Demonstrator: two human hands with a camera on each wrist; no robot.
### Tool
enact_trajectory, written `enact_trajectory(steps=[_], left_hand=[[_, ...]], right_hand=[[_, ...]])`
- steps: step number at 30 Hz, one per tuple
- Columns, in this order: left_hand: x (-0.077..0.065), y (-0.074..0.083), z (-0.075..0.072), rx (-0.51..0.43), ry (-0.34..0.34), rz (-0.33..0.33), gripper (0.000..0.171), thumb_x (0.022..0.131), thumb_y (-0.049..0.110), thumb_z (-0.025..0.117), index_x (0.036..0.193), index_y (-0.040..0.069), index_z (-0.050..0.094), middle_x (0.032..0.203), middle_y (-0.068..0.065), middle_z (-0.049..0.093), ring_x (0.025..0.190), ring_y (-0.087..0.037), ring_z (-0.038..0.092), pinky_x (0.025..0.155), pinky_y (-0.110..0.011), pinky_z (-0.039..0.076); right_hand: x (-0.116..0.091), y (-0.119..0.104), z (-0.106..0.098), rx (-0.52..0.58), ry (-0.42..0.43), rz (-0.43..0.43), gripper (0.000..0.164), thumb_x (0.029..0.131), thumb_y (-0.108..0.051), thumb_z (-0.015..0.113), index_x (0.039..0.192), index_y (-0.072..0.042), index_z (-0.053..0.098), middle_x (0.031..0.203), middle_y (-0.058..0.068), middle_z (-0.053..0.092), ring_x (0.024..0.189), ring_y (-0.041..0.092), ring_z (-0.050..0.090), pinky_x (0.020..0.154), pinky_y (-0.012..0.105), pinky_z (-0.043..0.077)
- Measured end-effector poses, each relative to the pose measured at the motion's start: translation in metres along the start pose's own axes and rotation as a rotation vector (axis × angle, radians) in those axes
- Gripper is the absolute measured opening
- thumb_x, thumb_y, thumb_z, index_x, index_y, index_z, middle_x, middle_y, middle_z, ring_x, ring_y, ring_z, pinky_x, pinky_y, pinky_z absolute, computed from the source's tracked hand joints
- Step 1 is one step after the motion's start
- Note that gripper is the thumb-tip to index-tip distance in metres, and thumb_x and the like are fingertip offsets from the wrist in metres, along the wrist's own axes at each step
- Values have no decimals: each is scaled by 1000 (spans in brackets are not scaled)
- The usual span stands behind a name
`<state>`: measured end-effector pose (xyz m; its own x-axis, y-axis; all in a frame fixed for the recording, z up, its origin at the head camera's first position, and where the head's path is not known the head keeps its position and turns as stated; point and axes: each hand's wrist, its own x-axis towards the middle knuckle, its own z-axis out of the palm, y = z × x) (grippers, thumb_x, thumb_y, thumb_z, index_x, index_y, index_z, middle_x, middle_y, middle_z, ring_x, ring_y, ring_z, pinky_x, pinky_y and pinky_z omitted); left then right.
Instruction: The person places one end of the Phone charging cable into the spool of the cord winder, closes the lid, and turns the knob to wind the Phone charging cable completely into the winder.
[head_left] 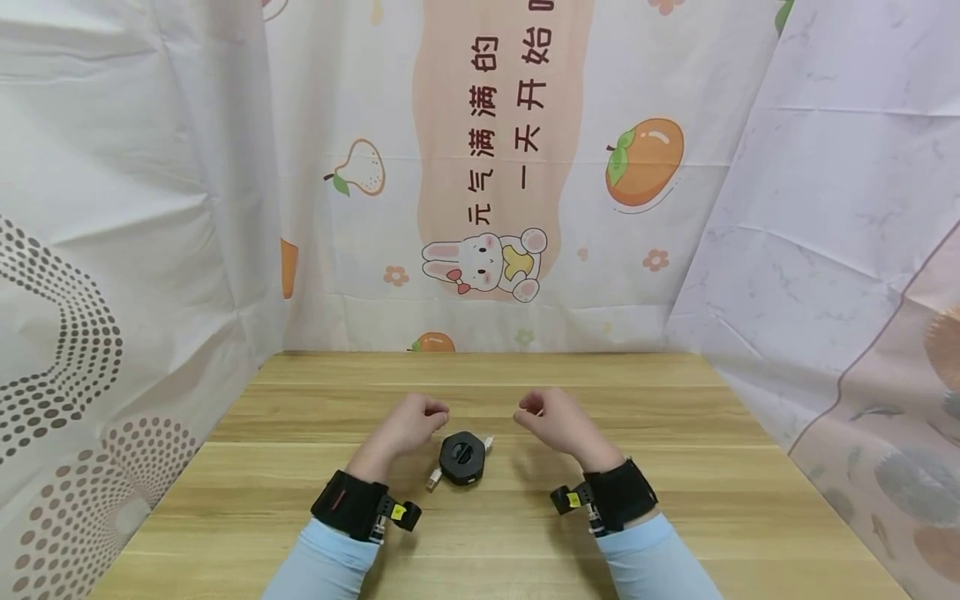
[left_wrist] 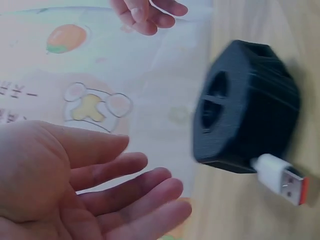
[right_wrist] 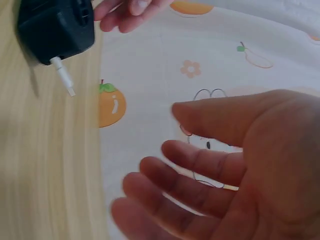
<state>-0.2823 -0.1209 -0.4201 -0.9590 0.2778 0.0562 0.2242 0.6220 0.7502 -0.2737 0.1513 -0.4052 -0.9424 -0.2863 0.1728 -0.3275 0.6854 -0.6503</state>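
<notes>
A black six-sided cable winder (head_left: 462, 459) lies on the wooden table between the two hands. From its near left side pokes a white USB-A plug (left_wrist: 282, 179); a slimmer white plug (right_wrist: 63, 77) sticks out on the opposite side. Its top face has a round recess with a bar across it. My left hand (head_left: 408, 423) hovers just left of the winder, fingers loosely bent, holding nothing. To the right, my right hand (head_left: 562, 423) is held farther from the winder, its fingers also relaxed with nothing in them. Neither hand touches the winder.
The wooden table (head_left: 300, 500) reaches back to a printed curtain (head_left: 360, 250) with fruit and a rabbit. More cloth hangs along the left and right sides. Each wrist wears a black strap (head_left: 349, 505) with a small camera.
</notes>
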Motion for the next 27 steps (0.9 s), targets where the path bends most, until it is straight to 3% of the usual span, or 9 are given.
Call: enact_trajectory(steps=[6, 11, 20, 27], left_hand=[[-7, 18, -12, -1, 128, 25, 26, 103, 20, 62, 121, 4, 73, 112, -7, 72, 107, -27, 66, 92, -47, 53], [-15, 33, -19, -15, 230, 106, 31, 102, 26, 64, 125, 6, 72, 111, -4, 72, 101, -21, 67, 85, -42, 56], [-27, 46, -25, 63, 454, 407, 28, 98, 21, 70, 120, 3, 73, 113, -11, 71, 104, -25, 67, 80, -43, 59], [-28, 46, -33, 227, 633, 547, 33, 94, 20, 76, 121, 1, 71, 118, -15, 68, 108, -32, 67, 88, -47, 57]], right_hand=[[-2, -6, -9, -13, 123, -195, 16, 97, -21, 72, 107, -9, 73, 95, -1, 69, 89, 16, 64, 76, 36, 54], [-4, -10, -14, -5, 247, -357, 21, 98, -19, 72, 114, -7, 71, 106, 5, 70, 98, 19, 65, 75, 36, 57], [-8, -15, -20, -69, 434, -574, 29, 94, -16, 76, 120, -8, 68, 118, 5, 67, 107, 21, 63, 78, 40, 57], [-6, -16, -26, -105, 484, -624, 41, 92, -15, 77, 130, -4, 65, 134, 11, 60, 129, 28, 54, 105, 47, 45]])
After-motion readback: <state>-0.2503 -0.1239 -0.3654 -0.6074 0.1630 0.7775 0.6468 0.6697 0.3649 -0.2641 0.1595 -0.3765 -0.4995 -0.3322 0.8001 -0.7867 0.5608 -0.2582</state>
